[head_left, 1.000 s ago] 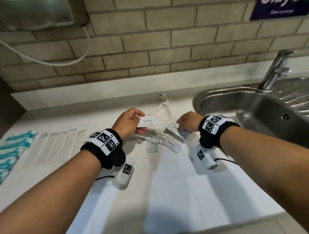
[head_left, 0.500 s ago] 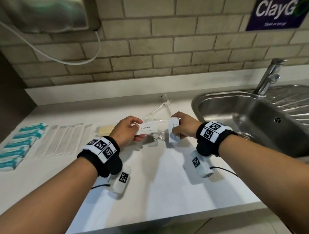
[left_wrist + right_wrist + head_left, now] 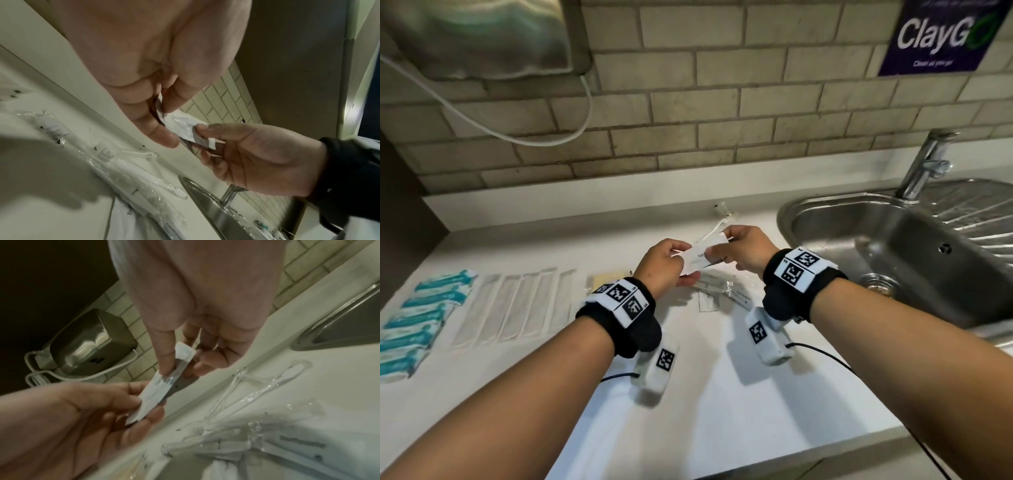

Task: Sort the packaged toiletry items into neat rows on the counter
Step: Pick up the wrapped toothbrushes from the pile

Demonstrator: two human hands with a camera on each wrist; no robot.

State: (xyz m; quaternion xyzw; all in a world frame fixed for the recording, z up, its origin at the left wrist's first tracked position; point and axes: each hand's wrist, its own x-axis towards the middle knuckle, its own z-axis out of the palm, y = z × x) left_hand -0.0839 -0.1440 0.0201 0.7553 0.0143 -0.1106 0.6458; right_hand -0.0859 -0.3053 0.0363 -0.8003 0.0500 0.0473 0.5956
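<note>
1. Above the middle of the counter [image 3: 739, 394], in the head view, a white sachet [image 3: 697, 262] is held clear of the surface between the left hand [image 3: 664, 265] and the right hand [image 3: 744, 251], each pinching one end. At far left a row of teal packets [image 3: 421, 320] is laid out, with a row of long clear sleeves [image 3: 517, 308] just to its right and a tan packet [image 3: 604, 279] beyond them. These rows are judged to be the finished part. An unsorted heap of clear-wrapped items [image 3: 722, 291] is seen near the sink [image 3: 893, 246], under and behind the hands.

2. Seen from the left wrist, the sachet [image 3: 183, 126] is pinched by the left fingers [image 3: 156, 129] at one end and by the right thumb and fingers [image 3: 218, 129] at the other. Below it, wrapped toothbrushes [image 3: 133, 175] and small tubes are left jumbled on the counter.

3. Seen from the right wrist, the same two-handed pinch on the sachet [image 3: 156, 391] is shown, or possibly two thin sachets stacked; that cannot be told. Loose wrapped toothbrushes [image 3: 267, 386] and a pile of labelled packets [image 3: 257, 447] remain to be sorted.

4. By these views, perhaps half is judged done: three kinds are set out, and the held sachet and the heap are not yet placed.
</note>
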